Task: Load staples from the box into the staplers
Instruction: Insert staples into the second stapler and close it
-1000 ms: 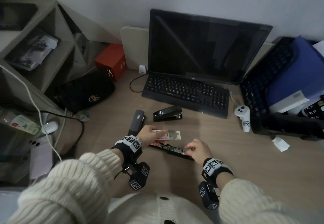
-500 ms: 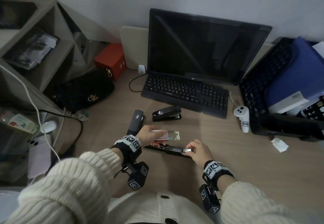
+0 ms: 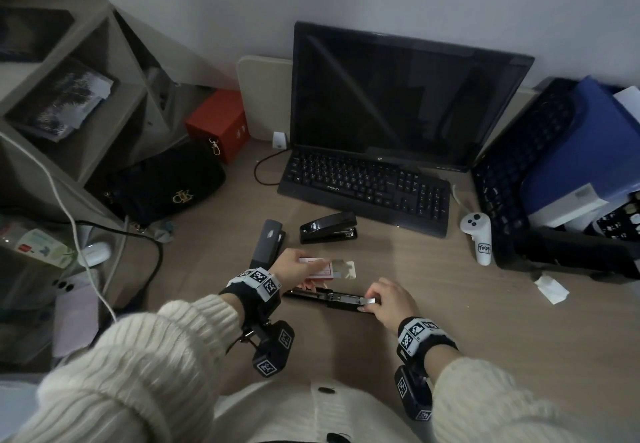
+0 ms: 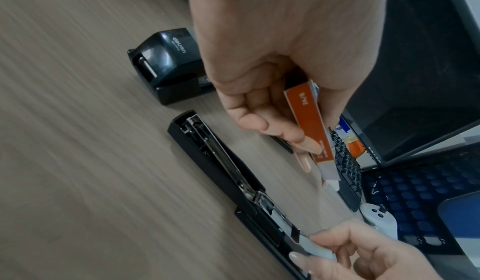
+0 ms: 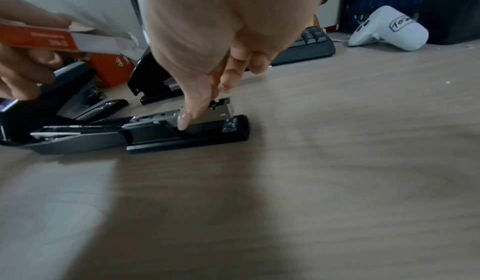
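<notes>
Your left hand (image 3: pixel 294 266) gripped the open staple box (image 3: pixel 322 268) within reach, while your right hand (image 3: pixel 388 299) pinched staples (image 3: pixel 370 300) into the opened stapler (image 3: pixel 329 299).

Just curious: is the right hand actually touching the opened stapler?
Touching. The right wrist view shows the right hand with its thumb pressed against the opened stapler.

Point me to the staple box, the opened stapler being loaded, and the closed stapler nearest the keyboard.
staple box (image 4: pixel 310 124), left wrist view: its orange side face.
opened stapler (image 3: pixel 341 299), head view: the exposed metal magazine.
closed stapler (image 3: pixel 329 223), head view: its black top cover.
</notes>
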